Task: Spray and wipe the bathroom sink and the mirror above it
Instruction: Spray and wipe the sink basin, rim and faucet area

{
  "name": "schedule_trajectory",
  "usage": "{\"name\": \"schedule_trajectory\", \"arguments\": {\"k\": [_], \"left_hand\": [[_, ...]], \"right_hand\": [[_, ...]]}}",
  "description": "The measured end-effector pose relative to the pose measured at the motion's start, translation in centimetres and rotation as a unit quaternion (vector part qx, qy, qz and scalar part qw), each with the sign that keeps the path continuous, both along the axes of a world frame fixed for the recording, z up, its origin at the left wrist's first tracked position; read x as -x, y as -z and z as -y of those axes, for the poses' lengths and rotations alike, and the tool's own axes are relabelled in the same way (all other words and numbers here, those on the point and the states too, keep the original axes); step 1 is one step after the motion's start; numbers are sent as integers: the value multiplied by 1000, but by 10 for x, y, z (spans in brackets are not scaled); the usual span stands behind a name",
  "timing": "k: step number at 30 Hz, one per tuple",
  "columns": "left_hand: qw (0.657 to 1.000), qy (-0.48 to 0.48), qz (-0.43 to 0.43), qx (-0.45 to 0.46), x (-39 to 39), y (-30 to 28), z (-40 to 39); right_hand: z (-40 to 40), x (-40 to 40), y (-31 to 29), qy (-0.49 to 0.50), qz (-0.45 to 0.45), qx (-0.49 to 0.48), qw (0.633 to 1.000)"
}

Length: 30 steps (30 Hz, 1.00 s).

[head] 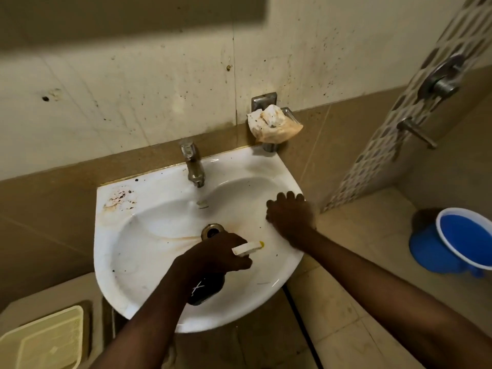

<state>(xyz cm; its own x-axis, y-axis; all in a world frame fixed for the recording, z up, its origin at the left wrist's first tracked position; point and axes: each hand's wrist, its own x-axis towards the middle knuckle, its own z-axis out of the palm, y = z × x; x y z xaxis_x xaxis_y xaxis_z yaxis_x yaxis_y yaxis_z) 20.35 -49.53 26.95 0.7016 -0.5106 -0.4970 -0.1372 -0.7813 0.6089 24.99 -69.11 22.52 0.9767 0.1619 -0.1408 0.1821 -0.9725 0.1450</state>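
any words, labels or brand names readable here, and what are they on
None can be read.
The dark spray bottle in the left hand carries a white mark like crossed strokes, too blurred to read as a letter or logo.
The sink, tap and blue bucket show no text.

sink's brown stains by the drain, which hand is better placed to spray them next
Left. The left hand already holds the spray bottle over the basin beside the drain; the right hand rests flat on the sink rim.
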Motion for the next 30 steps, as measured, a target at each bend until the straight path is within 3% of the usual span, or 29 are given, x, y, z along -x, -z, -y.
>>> {"name": "schedule_trajectory", "arguments": {"k": [2, 6, 9, 13, 17, 24, 30], "left_hand": [[1000, 13, -7, 17, 9, -3, 1], [999, 52, -12, -2, 18, 2, -7], [998, 60, -13, -16, 20, 2, -22], [999, 41, -14, 1, 26, -6, -40], [998, 20, -27, 50, 27, -6, -42], [998, 27, -40, 35, 30, -8, -27], [995, 38, -88, -28, 37, -13, -42]], "right_hand": [[1, 9, 0, 8, 40, 13, 999], [-20, 64, 1, -15, -49, -24, 998], [-23, 51, 1, 17, -82, 1, 996], [-27, 40, -3, 57, -46, 46, 996], [-44, 81, -9, 31, -113, -52, 992], [-26, 56, -5, 114, 67, 28, 991], [-50, 104, -11, 69, -55, -114, 990]]}}
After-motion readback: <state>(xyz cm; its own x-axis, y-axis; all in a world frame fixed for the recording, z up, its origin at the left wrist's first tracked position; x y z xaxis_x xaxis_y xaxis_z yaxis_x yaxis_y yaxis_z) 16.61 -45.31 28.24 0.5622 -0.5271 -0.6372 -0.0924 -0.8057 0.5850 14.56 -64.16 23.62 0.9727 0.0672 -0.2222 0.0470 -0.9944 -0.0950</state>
